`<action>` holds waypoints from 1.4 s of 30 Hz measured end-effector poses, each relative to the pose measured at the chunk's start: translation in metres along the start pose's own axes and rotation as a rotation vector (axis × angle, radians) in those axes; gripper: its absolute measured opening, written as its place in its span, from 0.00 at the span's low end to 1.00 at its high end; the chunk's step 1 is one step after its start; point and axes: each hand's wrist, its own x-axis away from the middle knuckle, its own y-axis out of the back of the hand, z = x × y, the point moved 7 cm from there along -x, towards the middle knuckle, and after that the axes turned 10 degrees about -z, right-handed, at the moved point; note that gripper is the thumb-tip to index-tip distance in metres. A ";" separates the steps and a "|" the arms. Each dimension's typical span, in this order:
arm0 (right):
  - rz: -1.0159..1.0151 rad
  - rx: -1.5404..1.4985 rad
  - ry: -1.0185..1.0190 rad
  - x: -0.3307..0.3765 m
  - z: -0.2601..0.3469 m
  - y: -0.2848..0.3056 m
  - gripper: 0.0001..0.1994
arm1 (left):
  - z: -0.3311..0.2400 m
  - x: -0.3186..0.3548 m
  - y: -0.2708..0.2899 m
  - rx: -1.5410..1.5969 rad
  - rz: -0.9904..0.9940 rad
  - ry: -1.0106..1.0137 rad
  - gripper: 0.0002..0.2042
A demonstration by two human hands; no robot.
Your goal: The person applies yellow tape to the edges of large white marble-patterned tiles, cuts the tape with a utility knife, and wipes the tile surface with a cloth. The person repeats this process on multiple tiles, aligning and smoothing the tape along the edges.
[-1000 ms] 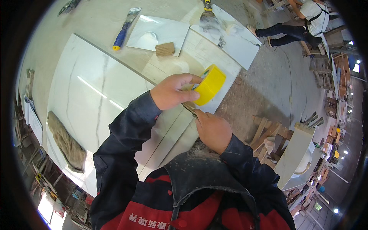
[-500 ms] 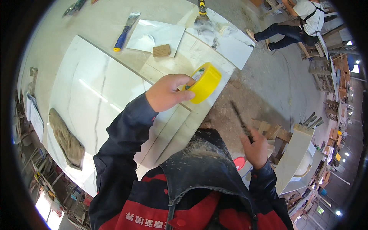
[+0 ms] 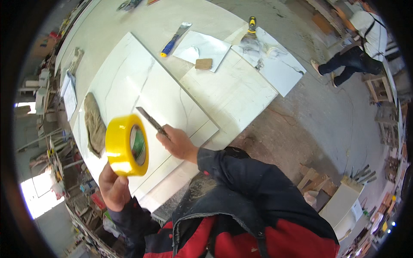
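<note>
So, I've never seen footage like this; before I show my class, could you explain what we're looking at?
There is no machine here: a person's bare left hand holds a roll of yellow tape, and the right hand holds a slim tool whose exact kind is unclear. The picture comes from a wide fisheye camera worn on the head, looking down, so straight edges bend. On the pale table are white, veined slabs; on or beside them lie a brownish bundle, a blue-handled scraper, a small block and a second scraper.
</note>
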 end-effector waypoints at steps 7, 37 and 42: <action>-0.270 -0.177 -0.012 -0.022 -0.017 0.096 0.15 | 0.020 0.099 0.014 0.078 -0.264 0.131 0.30; 0.474 0.500 0.271 0.143 0.170 0.184 0.15 | 0.112 0.003 -0.178 0.824 0.493 0.677 0.21; 0.424 0.488 0.285 0.147 0.175 0.173 0.20 | 0.121 0.000 -0.172 0.835 0.569 0.666 0.23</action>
